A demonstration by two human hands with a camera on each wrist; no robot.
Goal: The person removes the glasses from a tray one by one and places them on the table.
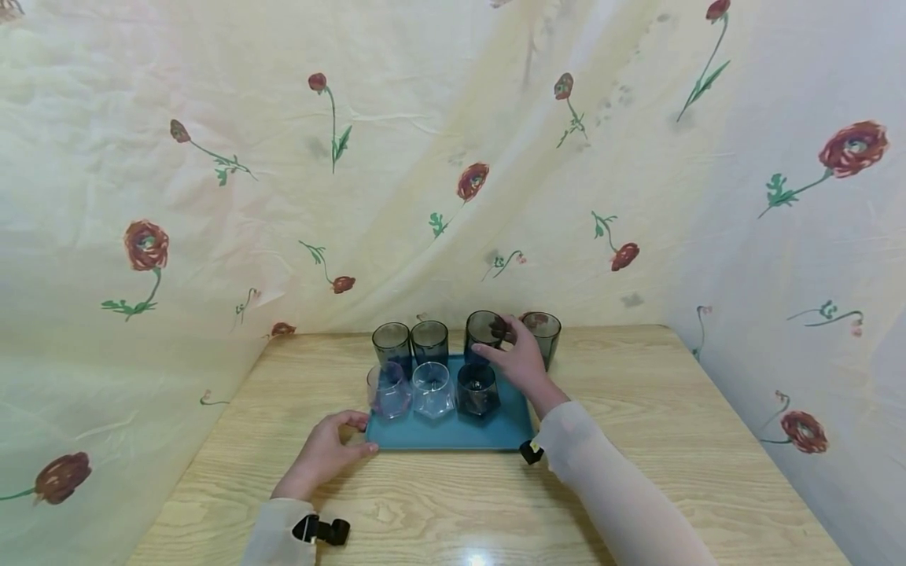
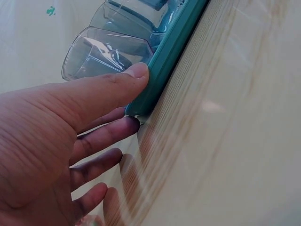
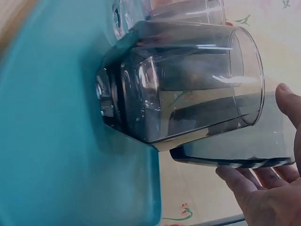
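Head view shows four tall tinted glasses (image 1: 429, 339), three short glasses (image 1: 433, 391) on one blue tray (image 1: 453, 437). The right hand (image 1: 522, 363) grips one tall glass near the tray's back edge; the left hand (image 1: 329, 454), well apart, pinches its near left corner. Short glasses partly hide the tall ones' bases; both sleeves (image 1: 623, 491) are cut off.

Glossy, glass-like tumblers (image 1: 478, 393) — smooth, matt plastic-looking tray (image 1: 453, 435), wood-grained tabletop (image 1: 637, 440) — faintly shiny, creased cloth-like backdrop (image 1: 396, 118)
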